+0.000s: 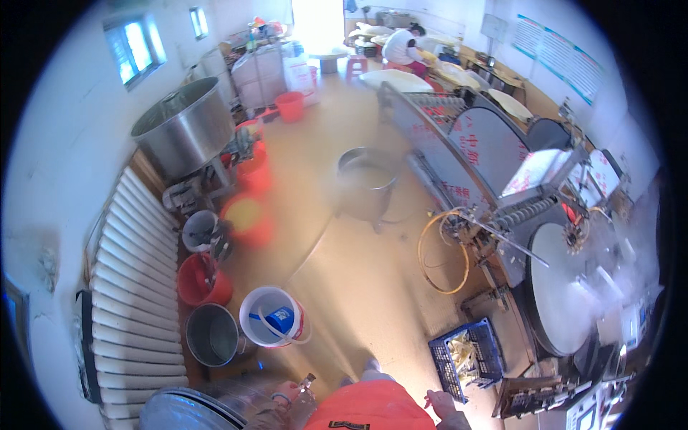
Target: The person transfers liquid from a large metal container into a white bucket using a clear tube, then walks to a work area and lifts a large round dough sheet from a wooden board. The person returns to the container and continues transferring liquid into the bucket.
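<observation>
Head view: the room has white walls, a window at upper left and a bright doorway at the far end. Blue-green posters hang on the right wall. The floor is tan, with light streaks near the person; haze blurs its middle portion. A white ribbed radiator lines the left wall. Beyond it stands a large steel drum, with red buckets along the floor side.

Nearer, a metal pot stands beside a white bucket containing a blue item. A steel vessel stands mid-floor. Machinery with film-covered panels occupies the right side; a round plate lies near rising vapour. A co-worker is bent over at the far end.

The left hand is at a clear bottle, tilted just left of the person's red garment; whether its fingers grip the bottle cannot be determined. The right hand has its fingers loosely spread, near a blue crate holding pale pieces.
</observation>
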Demonstrator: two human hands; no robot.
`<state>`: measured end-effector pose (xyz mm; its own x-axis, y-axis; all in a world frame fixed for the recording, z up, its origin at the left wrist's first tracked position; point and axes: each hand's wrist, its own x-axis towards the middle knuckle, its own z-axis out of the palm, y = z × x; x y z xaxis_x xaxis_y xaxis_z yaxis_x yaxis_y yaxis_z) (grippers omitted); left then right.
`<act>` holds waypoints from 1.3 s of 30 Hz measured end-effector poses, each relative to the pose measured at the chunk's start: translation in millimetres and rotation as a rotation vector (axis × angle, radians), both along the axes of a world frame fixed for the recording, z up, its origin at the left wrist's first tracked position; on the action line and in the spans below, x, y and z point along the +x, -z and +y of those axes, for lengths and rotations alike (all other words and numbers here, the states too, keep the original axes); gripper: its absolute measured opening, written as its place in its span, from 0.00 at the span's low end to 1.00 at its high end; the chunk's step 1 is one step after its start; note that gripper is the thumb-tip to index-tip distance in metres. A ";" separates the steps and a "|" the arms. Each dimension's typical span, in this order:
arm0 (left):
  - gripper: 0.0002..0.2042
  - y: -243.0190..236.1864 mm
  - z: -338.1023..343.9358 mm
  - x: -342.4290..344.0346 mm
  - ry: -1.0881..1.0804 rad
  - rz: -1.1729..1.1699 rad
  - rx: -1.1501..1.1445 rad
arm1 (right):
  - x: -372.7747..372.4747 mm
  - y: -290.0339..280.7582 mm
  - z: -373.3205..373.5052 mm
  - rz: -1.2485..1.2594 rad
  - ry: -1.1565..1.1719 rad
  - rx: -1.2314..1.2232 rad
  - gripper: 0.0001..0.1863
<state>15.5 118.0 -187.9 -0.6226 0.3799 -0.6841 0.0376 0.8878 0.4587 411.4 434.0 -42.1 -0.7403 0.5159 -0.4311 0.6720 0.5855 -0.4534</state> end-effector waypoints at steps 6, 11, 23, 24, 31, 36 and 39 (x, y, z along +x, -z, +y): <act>0.15 -17.5 13.8 -11.0 0.281 -0.246 -0.033 | 6.1 -17.6 -1.9 -0.005 0.403 -0.213 0.19; 0.12 -39.1 62.7 -3.5 0.447 -0.070 -0.014 | 19.6 -33.4 -6.2 0.225 0.655 -0.285 0.21; 0.14 25.7 79.5 60.8 0.333 -0.170 0.085 | 148.1 -7.2 -12.1 0.376 0.692 -0.320 0.18; 0.14 38.9 76.2 68.3 0.323 -0.097 0.079 | 157.3 -3.3 -12.7 0.354 0.781 -0.415 0.17; 0.13 13.0 106.8 145.7 0.221 0.001 -0.057 | 231.7 -6.4 -31.9 0.202 0.872 -0.569 0.16; 0.11 -37.5 83.1 204.2 0.166 0.029 -0.235 | 288.4 17.9 -34.5 0.176 0.839 -0.638 0.16; 0.11 -32.0 69.6 226.1 0.140 0.037 -0.293 | 323.9 44.9 -42.4 0.163 0.996 -0.724 0.15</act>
